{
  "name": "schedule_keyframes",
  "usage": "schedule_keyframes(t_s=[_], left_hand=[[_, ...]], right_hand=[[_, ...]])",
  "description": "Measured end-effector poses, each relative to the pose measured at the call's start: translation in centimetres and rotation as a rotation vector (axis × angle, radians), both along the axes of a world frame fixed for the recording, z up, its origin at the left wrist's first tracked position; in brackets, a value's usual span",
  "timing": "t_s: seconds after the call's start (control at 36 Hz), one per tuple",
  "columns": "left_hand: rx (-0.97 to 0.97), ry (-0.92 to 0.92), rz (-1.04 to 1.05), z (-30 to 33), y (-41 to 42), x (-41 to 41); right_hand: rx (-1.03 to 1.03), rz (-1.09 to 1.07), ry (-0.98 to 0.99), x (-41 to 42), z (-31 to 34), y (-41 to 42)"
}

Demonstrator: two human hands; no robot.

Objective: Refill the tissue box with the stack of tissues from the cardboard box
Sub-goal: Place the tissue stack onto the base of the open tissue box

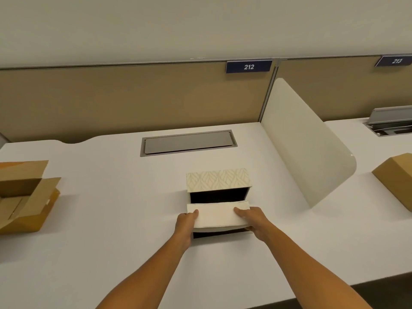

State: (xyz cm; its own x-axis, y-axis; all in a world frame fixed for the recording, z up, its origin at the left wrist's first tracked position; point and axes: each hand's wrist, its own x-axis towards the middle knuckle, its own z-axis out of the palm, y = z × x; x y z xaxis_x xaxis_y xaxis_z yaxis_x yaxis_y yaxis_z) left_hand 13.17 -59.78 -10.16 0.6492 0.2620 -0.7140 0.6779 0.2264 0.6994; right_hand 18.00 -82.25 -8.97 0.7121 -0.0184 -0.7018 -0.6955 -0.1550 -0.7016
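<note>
The tissue box, cream with a leaf pattern, lies in the middle of the white desk with its dark inside open toward me. A white stack of tissues hovers over that opening, held flat by both ends. My left hand grips its left end, thumb on top. My right hand grips its right end the same way. The stack's front edge sags slightly above the box's dark near rim. The open cardboard box sits at the desk's left edge, flaps up; I see no tissues in the part of its inside that shows.
A grey cable hatch is set into the desk behind the tissue box. A cream divider panel stands to the right. Beyond it, a closed cardboard box rests on the neighbouring desk. A tan partition wall runs along the back.
</note>
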Motion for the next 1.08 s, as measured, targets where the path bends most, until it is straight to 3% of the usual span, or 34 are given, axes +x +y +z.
schedule_keyframes(t_s=[1.08], left_hand=[[0.132, 0.110, -0.116, -2.3, -0.9, 4.1]], right_hand=[[-0.154, 0.128, -0.030, 3.2, -0.9, -0.1]])
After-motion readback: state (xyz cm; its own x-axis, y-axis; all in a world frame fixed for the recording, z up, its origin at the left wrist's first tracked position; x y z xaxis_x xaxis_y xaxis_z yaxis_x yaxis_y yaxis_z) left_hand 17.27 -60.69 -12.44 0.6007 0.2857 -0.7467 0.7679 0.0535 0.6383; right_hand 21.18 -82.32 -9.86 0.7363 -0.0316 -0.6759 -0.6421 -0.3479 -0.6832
